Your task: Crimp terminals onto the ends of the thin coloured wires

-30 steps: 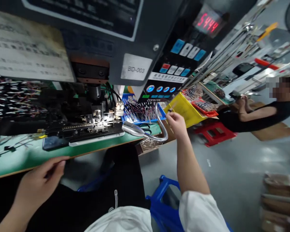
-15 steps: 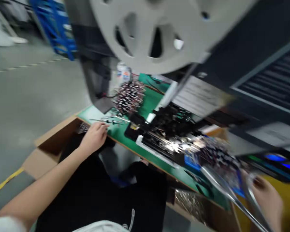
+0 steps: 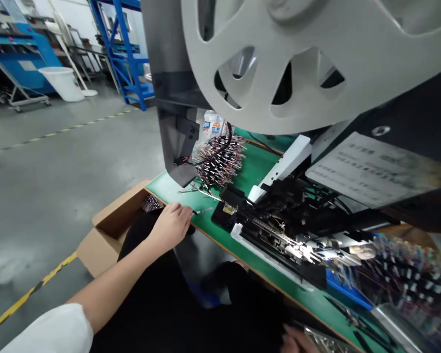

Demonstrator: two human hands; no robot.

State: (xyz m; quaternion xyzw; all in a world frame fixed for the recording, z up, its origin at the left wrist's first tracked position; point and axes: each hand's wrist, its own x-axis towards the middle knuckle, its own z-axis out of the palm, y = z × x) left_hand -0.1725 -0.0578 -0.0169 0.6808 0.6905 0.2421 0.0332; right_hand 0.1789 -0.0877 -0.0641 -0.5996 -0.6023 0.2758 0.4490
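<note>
My left hand (image 3: 172, 226) is at the front edge of the green table (image 3: 250, 247), fingers pinched together. A thin wire lead (image 3: 203, 211) with a dark sleeve sticks out from its fingertips over the tabletop. My right hand (image 3: 297, 339) is low at the bottom edge, below the table, beside clear packaging with shiny metal parts (image 3: 325, 340). Its fingers are dim and partly cut off. Ahead stands a machine with a lit metal feed track (image 3: 279, 238). Behind my left hand lies a heap of sleeved wire leads (image 3: 220, 159).
A large grey reel (image 3: 264, 110) hangs overhead. On the right, a blue tray (image 3: 349, 289) holds another pile of leads (image 3: 411, 277), with pliers (image 3: 358, 321) in front. An open cardboard box (image 3: 110, 220) sits left of my legs. A labelled bottle (image 3: 212, 125) stands behind the heap.
My view has swung, bringing more floor into sight on the left. My left hand has closed on a lead. My right hand has gone from the right-hand pile to below the table edge.
</note>
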